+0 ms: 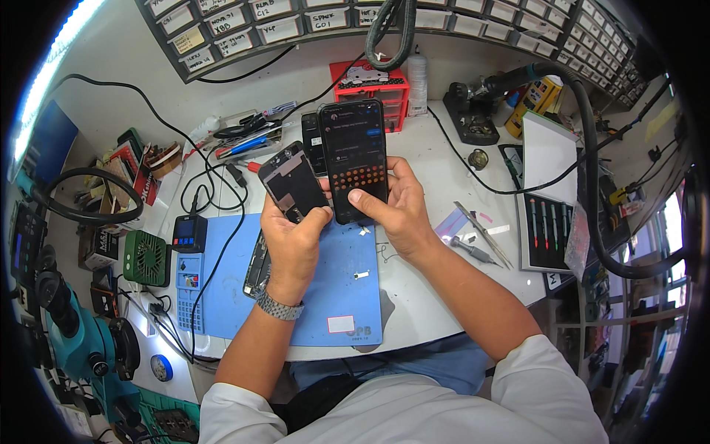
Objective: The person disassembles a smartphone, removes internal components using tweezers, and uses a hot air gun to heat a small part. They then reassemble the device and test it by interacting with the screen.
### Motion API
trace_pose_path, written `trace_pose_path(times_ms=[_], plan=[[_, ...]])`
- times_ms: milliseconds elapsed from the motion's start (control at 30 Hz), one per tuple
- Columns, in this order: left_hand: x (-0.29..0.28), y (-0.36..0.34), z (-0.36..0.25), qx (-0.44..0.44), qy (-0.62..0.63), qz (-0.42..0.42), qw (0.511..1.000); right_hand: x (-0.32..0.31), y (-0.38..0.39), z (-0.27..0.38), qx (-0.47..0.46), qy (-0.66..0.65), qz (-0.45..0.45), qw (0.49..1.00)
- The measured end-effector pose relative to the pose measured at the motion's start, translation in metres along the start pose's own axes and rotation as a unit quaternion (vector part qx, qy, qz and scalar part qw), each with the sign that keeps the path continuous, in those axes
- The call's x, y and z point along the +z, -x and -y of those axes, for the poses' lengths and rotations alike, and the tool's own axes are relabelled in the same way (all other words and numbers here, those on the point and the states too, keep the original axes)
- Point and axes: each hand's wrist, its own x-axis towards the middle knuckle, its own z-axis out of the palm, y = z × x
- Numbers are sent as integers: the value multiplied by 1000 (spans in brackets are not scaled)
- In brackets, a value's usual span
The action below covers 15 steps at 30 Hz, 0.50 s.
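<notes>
My left hand (293,240), with a metal watch (279,305) on its wrist, is closed on a detached phone screen (289,180), its dark back facing up. In my right hand (396,214) is a smartphone (353,144), held upright with its display lit in a dark chat view with rows of orange icons. My right thumb rests on the lower part of that display. Behind the two, another dark phone (312,133) is partly hidden. Under my left wrist an opened phone body (257,268) lies on the blue work mat (222,296), partly covered.
Right of the mat lie tweezers (481,231) and a pen-shaped tool (473,250), near a screwdriver case (547,214). A red drawer box (372,92) stands at the back. Left are a green fan (146,257), a teal microscope (81,333) and loose black cables (211,185).
</notes>
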Motion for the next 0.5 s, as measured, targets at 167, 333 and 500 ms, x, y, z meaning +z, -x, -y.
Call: trace_pose_path(times_ms=[167,333,500], plan=[[0,0,-1,-10,-11,18,1000,-1,0,1,-10,16,-2,1000],[1,2,1,-11,-4,18,1000,1,-1,2,0,7,-7,1000],[0,1,1,-14,-6,24,1000,1,-1,3,8,19,-17,1000]])
